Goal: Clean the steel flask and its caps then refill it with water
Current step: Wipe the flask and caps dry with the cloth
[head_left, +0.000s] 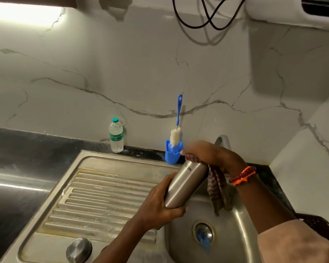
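Steel flask (184, 186) held tilted between hands: left hand (160, 204) gripping base, right hand (211, 156) wrapping cloth (218, 194) around upper end.

I see the brushed steel flask (185, 184) tilted over the sink basin — its round steel cap (79, 250) lies on the drainboard, well apart.

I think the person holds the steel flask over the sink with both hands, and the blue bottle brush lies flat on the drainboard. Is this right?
Not quite. The head view shows the blue bottle brush standing upright in its blue holder against the wall, not lying flat on the drainboard. The rest is right: the left hand and right hand hold the steel flask over the sink.
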